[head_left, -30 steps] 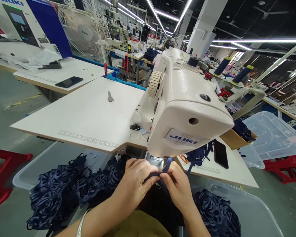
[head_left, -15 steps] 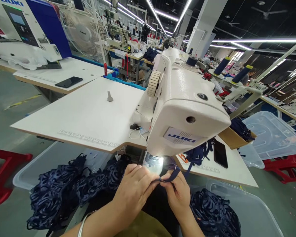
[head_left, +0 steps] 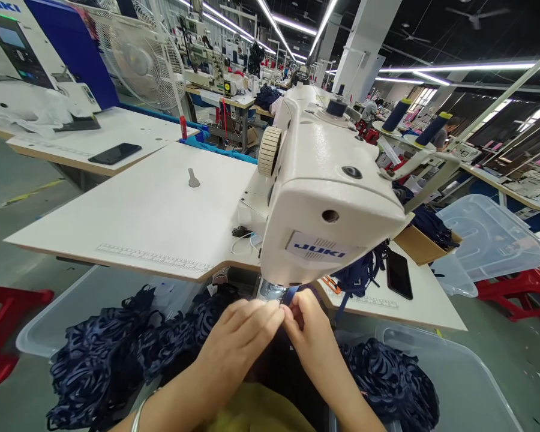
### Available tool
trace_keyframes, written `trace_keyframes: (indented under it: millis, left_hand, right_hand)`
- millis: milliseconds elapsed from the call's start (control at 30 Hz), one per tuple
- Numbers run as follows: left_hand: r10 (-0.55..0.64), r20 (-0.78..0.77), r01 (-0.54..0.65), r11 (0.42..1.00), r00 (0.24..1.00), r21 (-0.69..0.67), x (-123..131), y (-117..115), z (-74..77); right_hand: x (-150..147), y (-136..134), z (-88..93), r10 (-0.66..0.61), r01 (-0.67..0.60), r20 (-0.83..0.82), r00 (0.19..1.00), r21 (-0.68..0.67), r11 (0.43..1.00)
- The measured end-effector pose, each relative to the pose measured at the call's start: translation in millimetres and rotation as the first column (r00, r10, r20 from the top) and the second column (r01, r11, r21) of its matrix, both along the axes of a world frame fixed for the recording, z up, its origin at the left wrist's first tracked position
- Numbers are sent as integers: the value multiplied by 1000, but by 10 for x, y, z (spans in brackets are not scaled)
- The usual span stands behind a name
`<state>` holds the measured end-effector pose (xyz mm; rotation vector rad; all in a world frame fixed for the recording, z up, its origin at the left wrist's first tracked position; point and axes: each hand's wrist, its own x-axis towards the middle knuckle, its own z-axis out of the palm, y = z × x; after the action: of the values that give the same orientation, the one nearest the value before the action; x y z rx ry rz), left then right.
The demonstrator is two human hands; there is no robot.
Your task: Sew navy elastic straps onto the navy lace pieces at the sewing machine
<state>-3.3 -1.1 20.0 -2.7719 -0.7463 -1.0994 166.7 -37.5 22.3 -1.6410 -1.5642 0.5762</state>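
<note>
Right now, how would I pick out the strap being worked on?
Find the white sewing machine. Just under its front end, the left hand and right hand pinch a short navy strap between them. Unlike the navy heaps in the bins either side, it is a single piece.

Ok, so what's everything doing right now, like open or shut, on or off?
left hand: fingers pinched shut on the navy strap.
right hand: pinched on the same strap, touching the left hand.
sewing machine: needle lamp lit.
phone: lying flat, screen dark.
cardboard box: open, dark cloth inside.
bin: open, heaped with navy straps.
fan: cannot tell if it is spinning.
</note>
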Motion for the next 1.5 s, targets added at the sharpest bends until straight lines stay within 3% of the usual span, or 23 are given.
trace_keyframes:
  millis: [100,267,433,567,700,933,1500]
  left_hand:
    - [-131,-103,137,989,986,57,-62,21,-51]
    - [-55,-68,59,997,996,50,-17,36,-204]
    - [89,38,-88,996,995,-8,113,5,-227]
    - [139,70,-139,990,988,5,166,-7,-195]
    - [189,66,-188,982,980,-25,195,-23,-192]
    - [230,91,-232,972,969,18,258,-32,-194]
    - [257,79,-260,966,963,19,276,-47,-214]
  right_hand:
    - [21,50,-38,-17,6,-190,982,-61,998]
    - [105,144,-113,-20,-10,-354,935,-83,996]
    - [196,334,-94,-16,9,-237,971,-33,999]
    - [246,462,-82,-23,25,-106,994,18,1000]
    - [273,538,-74,40,-37,-63,997,40,999]
    - [282,631,-50,156,-145,-90,984,115,983]
    - [301,666,-96,153,-149,-9,988,185,971]
